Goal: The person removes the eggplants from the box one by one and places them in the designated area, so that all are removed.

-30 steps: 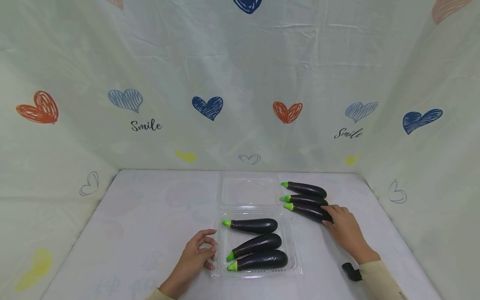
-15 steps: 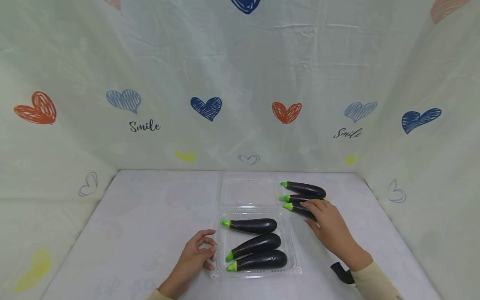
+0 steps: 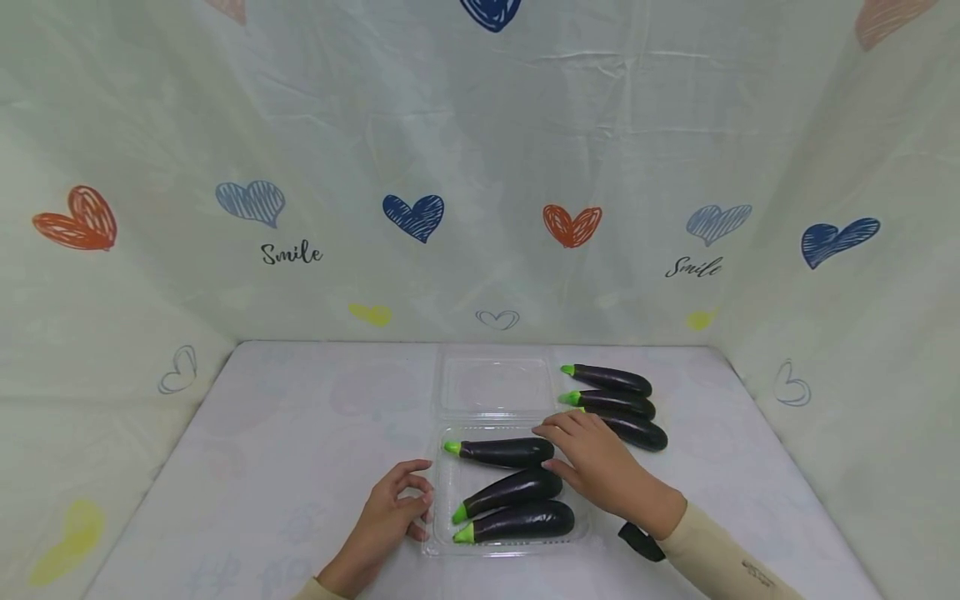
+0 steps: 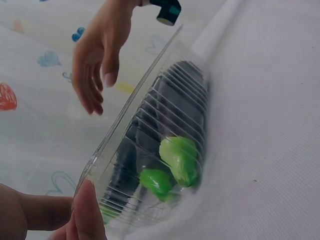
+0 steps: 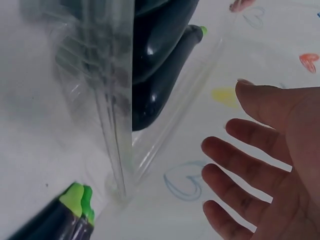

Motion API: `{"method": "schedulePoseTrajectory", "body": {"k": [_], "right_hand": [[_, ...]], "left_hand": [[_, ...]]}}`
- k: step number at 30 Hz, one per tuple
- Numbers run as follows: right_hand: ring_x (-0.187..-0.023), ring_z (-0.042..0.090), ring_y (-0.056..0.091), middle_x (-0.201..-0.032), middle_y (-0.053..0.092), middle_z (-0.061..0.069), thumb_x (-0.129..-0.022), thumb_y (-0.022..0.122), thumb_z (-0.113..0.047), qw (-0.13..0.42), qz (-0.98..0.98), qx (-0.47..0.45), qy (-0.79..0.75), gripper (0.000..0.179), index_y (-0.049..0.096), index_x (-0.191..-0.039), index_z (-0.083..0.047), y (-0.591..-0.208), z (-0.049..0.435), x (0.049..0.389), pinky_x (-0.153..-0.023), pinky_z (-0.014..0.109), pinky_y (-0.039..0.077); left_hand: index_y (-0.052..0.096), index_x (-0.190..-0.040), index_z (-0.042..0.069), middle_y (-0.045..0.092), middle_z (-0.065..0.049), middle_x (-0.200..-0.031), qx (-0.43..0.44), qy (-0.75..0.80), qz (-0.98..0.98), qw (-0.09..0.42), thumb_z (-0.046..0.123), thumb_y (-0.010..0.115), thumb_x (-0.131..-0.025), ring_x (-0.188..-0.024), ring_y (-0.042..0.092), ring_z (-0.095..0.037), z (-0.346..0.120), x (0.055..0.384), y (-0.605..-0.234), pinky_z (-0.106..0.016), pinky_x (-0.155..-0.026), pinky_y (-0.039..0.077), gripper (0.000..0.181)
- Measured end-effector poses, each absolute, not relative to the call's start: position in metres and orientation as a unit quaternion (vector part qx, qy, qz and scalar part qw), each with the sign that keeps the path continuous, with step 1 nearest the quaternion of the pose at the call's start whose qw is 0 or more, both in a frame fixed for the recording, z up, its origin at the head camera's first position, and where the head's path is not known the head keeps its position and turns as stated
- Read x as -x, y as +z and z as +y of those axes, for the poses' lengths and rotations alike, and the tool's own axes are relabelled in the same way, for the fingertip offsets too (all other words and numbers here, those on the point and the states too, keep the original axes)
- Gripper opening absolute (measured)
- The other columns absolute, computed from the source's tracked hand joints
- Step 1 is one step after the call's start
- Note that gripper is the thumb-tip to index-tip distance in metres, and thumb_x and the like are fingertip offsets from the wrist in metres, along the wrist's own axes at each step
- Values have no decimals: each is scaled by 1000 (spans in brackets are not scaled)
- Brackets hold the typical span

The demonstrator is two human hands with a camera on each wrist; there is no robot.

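A clear hinged plastic container (image 3: 510,550) holds a top eggplant (image 3: 506,452), a middle eggplant (image 3: 517,490) and a lower eggplant (image 3: 528,520), their green stems toward the left. My left hand (image 3: 384,518) pinches the container's left rim between thumb and fingers, as the left wrist view shows. Over the container's right side hovers my right hand (image 3: 607,471), fingers spread and nothing in it; the right wrist view shows the bare palm (image 5: 307,145). Behind that hand, another eggplant (image 3: 637,432) lies on the table, its stem end partly hidden.
The container's lid (image 3: 495,383) lies folded back flat behind it. To the right of the lid are a far eggplant (image 3: 609,379) and a nearer eggplant (image 3: 618,403). A cloth with printed hearts hangs behind the white table (image 3: 315,433).
My right hand has moved left from the eggplants on the table to above the container's right side, leaving them where they lay. My left hand has stayed at the rim.
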State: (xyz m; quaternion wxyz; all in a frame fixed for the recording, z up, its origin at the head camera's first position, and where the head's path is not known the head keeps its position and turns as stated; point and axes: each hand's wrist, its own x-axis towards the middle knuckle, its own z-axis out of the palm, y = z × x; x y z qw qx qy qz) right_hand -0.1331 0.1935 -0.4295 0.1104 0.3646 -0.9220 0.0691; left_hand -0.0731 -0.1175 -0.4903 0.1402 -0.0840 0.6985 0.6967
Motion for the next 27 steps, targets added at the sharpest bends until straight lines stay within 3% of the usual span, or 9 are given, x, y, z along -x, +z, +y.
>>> {"method": "schedulePoseTrajectory", "body": {"k": [10,27], "right_hand": [[-117,28,65,-123,70,8,-95,81,-25,39,-920,-387,38,42,68,-130,-6,-435,181,143,-101,47,55],[-99,23,63,-108,66,5,-91,85,-23,55,-907,-417,-12,32,72,-115,-7,-444,174,152,-86,38,57]], "left_hand": [[47,-146,-6,59,-10,-105,84,693,702,139,-6,63,-99,-74,61,-18,-117,73,-490,-28,-56,57,50],[47,-145,-7,60,-11,-106,81,695,700,138,-7,63,-99,-73,61,-19,-117,74,-488,-29,-56,57,49]]}}
